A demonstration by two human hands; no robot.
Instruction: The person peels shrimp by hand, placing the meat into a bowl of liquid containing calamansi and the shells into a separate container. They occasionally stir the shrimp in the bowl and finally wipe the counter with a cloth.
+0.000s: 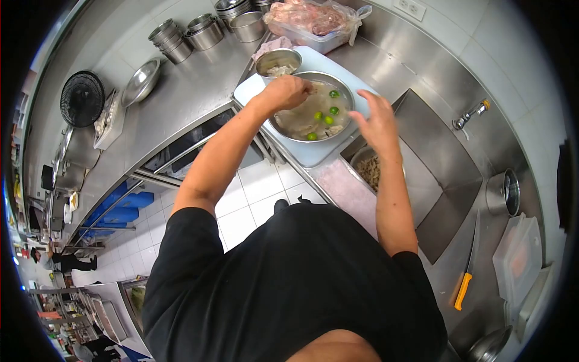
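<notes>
A wide metal bowl of cloudy liquid stands on a pale blue cutting board. Several green limes and pale pieces float in it. Over the bowl's upper left part is my left hand, its fingers curled together; whatever they hold is hidden. My right hand hovers at the bowl's right rim with thumb and fingers spread and nothing between them. Behind my left hand, a smaller metal bowl with pale pieces sits on the board's far left part.
A sink lies to the right, with a tap on its wall. Near my right forearm is a container of brown bits. An orange-handled knife lies at the lower right. Bagged raw meat stands behind the board.
</notes>
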